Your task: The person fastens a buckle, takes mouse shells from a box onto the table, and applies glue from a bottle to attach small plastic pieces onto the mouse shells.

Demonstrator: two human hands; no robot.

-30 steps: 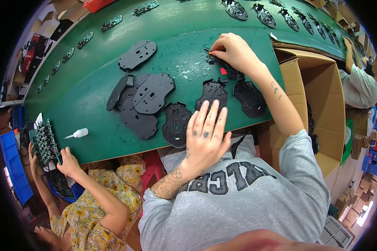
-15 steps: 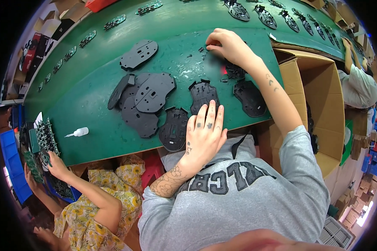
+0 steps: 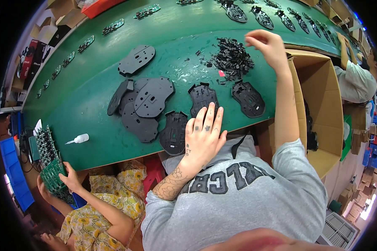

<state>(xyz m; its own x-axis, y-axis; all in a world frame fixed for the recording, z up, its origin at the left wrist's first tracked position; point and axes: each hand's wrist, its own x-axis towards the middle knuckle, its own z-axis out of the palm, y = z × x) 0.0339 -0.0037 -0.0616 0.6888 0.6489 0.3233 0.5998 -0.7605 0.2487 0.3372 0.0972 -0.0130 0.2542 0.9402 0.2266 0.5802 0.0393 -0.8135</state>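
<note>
My left hand [image 3: 204, 133] lies flat with its fingers stretched out, the fingertips resting on the lower part of a black plastic shell [image 3: 203, 98] at the table's front edge. My right hand [image 3: 269, 47] is raised at the right side of a heap of small black plastic pieces [image 3: 233, 59]. Its thumb and fingers are drawn together; whether a small piece is between them cannot be seen. Similar black shells lie on either side, one on the right [image 3: 249, 99] and one to the left [image 3: 173, 132] of my left hand.
Flat black plates [image 3: 155, 98] are stacked on the green table [image 3: 88, 113], left of centre. A small white dropper bottle [image 3: 81, 138] lies at the left. Circuit boards [image 3: 113, 26] line the far side. An open cardboard box [image 3: 320, 108] stands right; a co-worker's hands [image 3: 71, 178] hold a board [image 3: 52, 175].
My right hand has moved right, off the heap of small pieces, which now shows fully. My left hand has hardly moved. The co-worker at left has brought a green board across.
</note>
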